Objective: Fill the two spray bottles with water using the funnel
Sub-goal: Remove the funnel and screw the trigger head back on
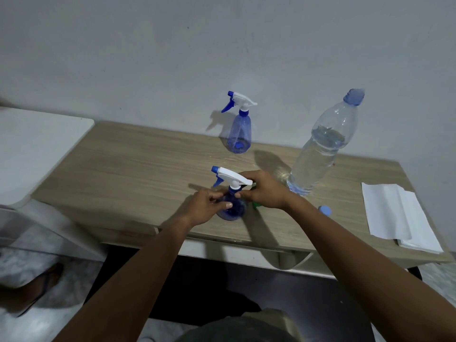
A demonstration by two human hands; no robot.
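A blue spray bottle (233, 208) with a white trigger head stands near the front of the wooden table (128, 164). My left hand (206, 206) grips its body from the left. My right hand (262, 190) holds its blue collar just under the trigger head. A second blue spray bottle (238, 129) stands upright at the back by the wall, its trigger head on. A large clear water bottle (320, 149), partly full and uncapped, stands at the right. A green piece (256, 205), perhaps the funnel, shows only as a sliver under my right hand.
A small blue cap (324, 210) lies on the table right of my right wrist. Folded white paper towels (394, 213) lie at the right end. A white surface (37, 149) adjoins the table's left end. The grey wall runs close behind.
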